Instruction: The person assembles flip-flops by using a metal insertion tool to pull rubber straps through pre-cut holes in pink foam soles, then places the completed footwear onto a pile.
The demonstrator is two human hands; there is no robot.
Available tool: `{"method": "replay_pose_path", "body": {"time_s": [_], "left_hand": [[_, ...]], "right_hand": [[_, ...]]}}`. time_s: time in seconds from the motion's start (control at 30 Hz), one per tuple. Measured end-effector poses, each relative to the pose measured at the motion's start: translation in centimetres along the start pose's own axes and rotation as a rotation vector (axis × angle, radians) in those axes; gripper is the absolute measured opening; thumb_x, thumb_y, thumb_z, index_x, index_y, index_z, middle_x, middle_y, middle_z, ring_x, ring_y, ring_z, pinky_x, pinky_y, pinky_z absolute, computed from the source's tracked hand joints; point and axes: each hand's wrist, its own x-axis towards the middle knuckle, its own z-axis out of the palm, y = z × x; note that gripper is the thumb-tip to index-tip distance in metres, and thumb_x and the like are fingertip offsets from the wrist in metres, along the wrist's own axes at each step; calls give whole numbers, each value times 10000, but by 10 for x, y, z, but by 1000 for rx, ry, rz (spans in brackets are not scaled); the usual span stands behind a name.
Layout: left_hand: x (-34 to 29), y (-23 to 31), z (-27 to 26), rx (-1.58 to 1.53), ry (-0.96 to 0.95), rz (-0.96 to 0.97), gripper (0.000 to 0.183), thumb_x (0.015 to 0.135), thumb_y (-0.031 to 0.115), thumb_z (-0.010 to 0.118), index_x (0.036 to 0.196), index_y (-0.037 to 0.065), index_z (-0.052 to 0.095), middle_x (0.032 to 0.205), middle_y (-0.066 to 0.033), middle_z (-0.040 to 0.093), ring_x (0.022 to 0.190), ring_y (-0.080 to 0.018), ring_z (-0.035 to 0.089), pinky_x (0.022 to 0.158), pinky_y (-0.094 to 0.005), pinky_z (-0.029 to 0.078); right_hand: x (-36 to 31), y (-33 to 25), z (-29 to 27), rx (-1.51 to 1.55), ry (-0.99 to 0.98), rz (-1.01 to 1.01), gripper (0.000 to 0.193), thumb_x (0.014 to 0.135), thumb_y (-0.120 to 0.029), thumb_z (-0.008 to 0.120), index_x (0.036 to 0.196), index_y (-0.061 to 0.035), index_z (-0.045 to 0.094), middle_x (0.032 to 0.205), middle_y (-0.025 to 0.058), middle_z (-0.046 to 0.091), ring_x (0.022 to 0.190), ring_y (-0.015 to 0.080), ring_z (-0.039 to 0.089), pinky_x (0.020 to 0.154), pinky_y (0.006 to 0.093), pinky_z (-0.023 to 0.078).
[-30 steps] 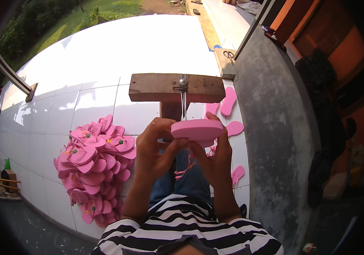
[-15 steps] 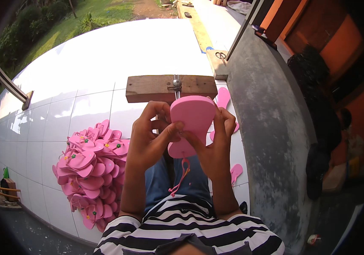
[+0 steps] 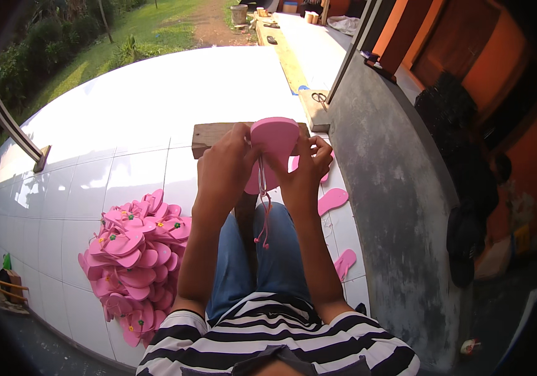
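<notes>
A pink flip-flop sole [image 3: 274, 133] is held up between my two hands, its broad end pointing away from me. My left hand [image 3: 226, 166] grips its left edge, fingers bent around it and thumb on the face. From the other side my right hand [image 3: 301, 168] holds the right edge, thumb near the middle. A thin, shiny metal prong [image 3: 261, 174] shows against the lower part of the sole. Below it a pink strap [image 3: 265, 229] dangles over my knees. Behind the sole lies a wooden block [image 3: 212, 137], partly covered by my hands.
A large heap of pink flip-flops [image 3: 133, 250], some with small flower trims, is on the white tiles at the left. Loose pink soles [image 3: 333, 200] lie at the right beside a grey ledge [image 3: 375, 188]. Scissors [image 3: 319, 98] rest farther off.
Both hands and the sole have moved away from me, over the wooden block. The metal prong now shows at the lower sole, with the strap hanging beneath it.
</notes>
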Motion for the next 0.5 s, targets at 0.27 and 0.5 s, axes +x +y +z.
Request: {"method": "replay_pose_path", "body": {"time_s": [0.27,0.5], "left_hand": [[10,-8,-10,-10,-92,73,261,906,187,639,1113,35,591,939,-151,707,823,-296,705,673,-375,530],[-42,-38,7,-618,100,36,267,970,138,595,1206,25,540,917,-114,690,768,-215,677,665,-312,524]], "right_hand": [[-7,8,16,75,137,-45,786,779,-391,805,1442,-171,444,1243,151,363,1074,313,387,946,456,345],[-32,15,31,217,171,80,812,851,-398,744,1478,-105,321,1377,236,346,1218,390,359,1012,504,316]]}}
